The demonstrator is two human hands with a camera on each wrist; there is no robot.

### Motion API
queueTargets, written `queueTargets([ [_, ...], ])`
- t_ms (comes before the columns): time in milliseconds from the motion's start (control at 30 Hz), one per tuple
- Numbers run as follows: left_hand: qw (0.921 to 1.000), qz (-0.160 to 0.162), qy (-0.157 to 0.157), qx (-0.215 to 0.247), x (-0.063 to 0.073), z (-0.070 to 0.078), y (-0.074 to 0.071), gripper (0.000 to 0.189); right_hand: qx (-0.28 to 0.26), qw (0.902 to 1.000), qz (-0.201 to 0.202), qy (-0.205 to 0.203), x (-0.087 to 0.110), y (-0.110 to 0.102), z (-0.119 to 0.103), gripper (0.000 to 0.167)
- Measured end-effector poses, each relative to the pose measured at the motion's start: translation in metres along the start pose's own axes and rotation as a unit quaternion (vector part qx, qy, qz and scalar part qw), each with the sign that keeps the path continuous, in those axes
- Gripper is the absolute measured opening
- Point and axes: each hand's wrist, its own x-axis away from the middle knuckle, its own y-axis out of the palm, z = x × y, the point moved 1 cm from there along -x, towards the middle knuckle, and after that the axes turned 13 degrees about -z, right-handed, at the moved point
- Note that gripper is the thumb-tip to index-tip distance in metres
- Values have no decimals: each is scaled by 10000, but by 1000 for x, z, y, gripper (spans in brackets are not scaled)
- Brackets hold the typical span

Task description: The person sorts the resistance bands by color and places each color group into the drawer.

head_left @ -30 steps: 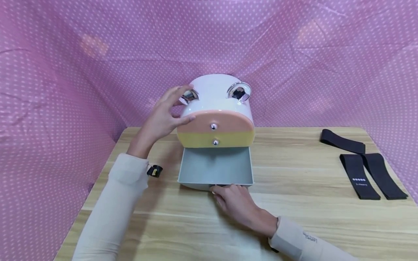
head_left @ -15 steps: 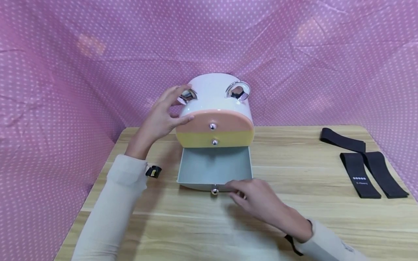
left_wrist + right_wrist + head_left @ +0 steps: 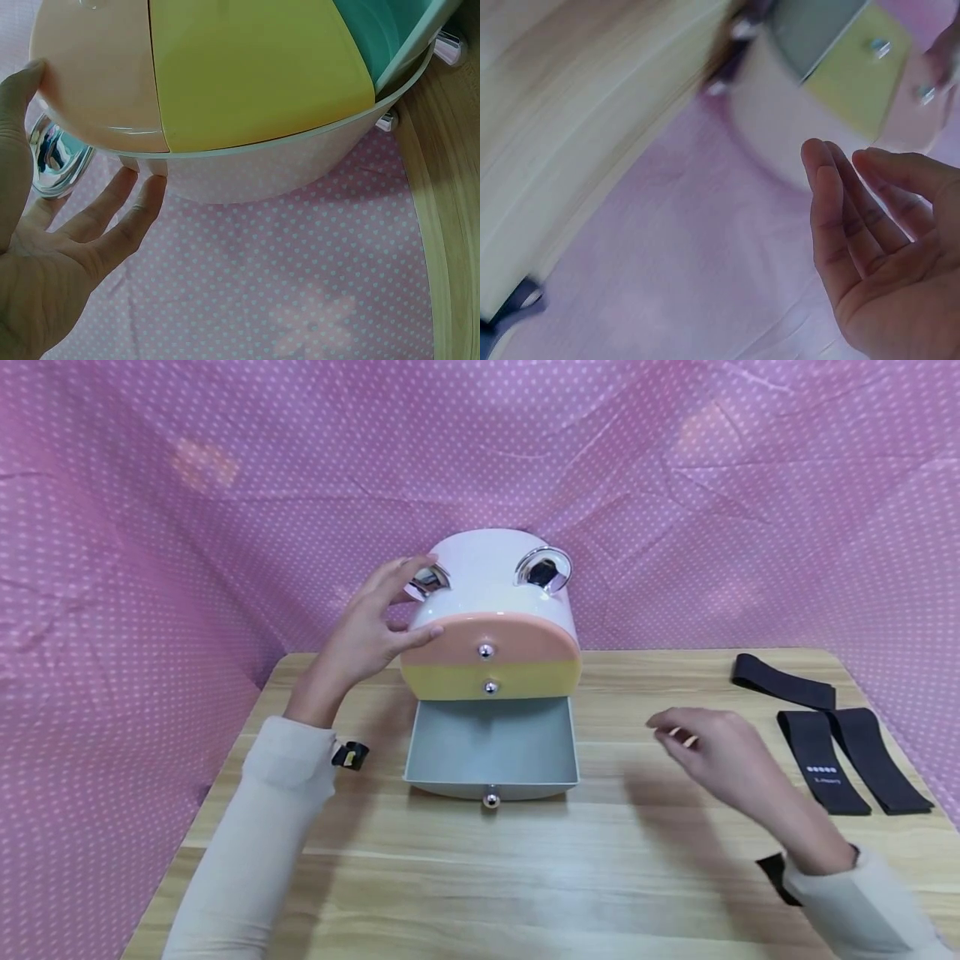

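A small white drawer cabinet [image 3: 480, 552] shaped like a face with two silver eye-like rings stands near the back of the table. Its peach drawer [image 3: 525, 639] and yellow drawer [image 3: 450, 681] are pushed in. The grey-green bottom drawer [image 3: 487, 752] is pulled far out, with nothing inside, and has a silver knob [image 3: 491, 798]. My left hand [image 3: 367, 622] holds the cabinet's upper left side, thumb at the peach front and fingers against the white side [image 3: 232, 176]. Above the table, right of the drawer, my right hand [image 3: 723, 756] has loosely bent fingers and holds nothing.
Several flat black elastic bands [image 3: 821, 764] lie on the wooden table [image 3: 540, 885] at the right, close beyond my right hand; one has white print. Pink dotted cloth [image 3: 637, 485] hangs behind the table and along its sides.
My right hand has let go of the bottom drawer's knob and moved right and away toward the black bands. The drawer stays pulled out; my left hand keeps its place.
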Motion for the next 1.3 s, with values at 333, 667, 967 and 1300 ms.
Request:
queueTargets([
  [333,9999,30,-46,-95,1,-1,-1,88,444,9906,-645,1120,13,-28,90,17],
  [667,10000,-5,-2,-51,1,0,-1,89,596,9843,-1010,1319,23,-43,156,17],
  [967,10000,31,38,-59,1,-1,0,89,493,9755,-1551,1480,30,-43,192,21],
  [1300,9999,39,20,-125,0,-2,1,88,230,9678,-1876,1661,30,-37,215,21],
])
